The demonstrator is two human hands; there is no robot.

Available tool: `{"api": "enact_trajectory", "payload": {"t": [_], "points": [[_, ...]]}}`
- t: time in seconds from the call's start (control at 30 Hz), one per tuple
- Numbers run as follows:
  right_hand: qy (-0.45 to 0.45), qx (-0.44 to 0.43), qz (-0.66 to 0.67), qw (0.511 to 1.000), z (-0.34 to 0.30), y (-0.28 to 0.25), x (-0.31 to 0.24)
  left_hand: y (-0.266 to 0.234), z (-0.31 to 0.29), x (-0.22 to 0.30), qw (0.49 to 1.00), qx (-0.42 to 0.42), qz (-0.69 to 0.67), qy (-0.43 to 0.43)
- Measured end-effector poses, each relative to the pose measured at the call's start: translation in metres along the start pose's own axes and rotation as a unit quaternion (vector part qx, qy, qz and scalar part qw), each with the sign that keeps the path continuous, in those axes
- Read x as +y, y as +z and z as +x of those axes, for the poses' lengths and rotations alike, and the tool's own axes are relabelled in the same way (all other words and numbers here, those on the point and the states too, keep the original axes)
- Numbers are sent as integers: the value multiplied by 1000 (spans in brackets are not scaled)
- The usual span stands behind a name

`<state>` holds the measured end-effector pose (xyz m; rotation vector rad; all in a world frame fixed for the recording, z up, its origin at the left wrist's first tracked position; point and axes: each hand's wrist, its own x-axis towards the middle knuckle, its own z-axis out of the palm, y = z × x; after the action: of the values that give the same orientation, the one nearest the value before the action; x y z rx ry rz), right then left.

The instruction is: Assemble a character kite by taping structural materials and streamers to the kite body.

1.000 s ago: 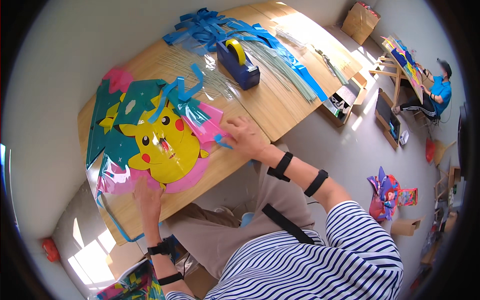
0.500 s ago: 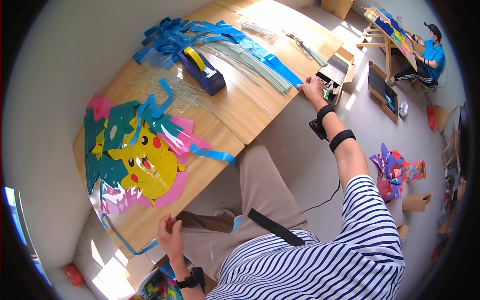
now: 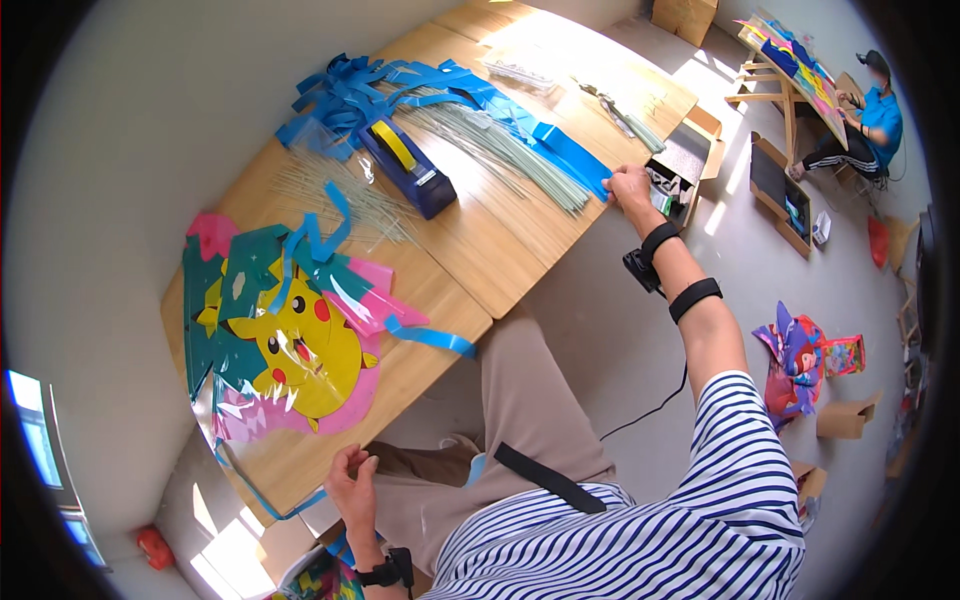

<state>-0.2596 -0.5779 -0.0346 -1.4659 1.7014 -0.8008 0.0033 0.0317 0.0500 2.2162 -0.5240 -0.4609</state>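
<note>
At right hand [image 3: 628, 188], blue strip [image 3: 572, 155], pinched

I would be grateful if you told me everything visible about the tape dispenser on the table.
The tape dispenser has a smooth, dark blue, plastic-looking body with a yellow tape roll set into its top. It stands upright on the wooden table, its length slanting from upper left to lower right in view, beside thin pale rods. Neither the left hand nor the right hand touches it.
</note>
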Motion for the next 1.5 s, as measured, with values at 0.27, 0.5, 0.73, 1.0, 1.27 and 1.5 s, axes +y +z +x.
{"api": "enact_trajectory", "payload": {"t": [0.27, 0.5, 0.73, 1.0, 1.27, 1.5], "points": [[79, -27, 91, 992, -4, -10, -27, -1, -3, 2, 999, -33, 27, -16], [101, -41, 128, 986, 5, -10, -26, 1, -3, -2, 999, -37, 9, -19], [123, -67, 129, 982, -2, -14, -31, 3, -4, -3, 999, -39, 17, -15], [131, -91, 151, 976, 1, -14, -28, 5, -5, -10, 999, -34, 12, -17], [52, -56, -38, 996, 4, -16, -32, 4, -6, -18, 999, -43, 18, -22], [-153, 80, -301, 938, -7, -15, -38, 4, -7, -20, 999, -44, 19, -17]]}}
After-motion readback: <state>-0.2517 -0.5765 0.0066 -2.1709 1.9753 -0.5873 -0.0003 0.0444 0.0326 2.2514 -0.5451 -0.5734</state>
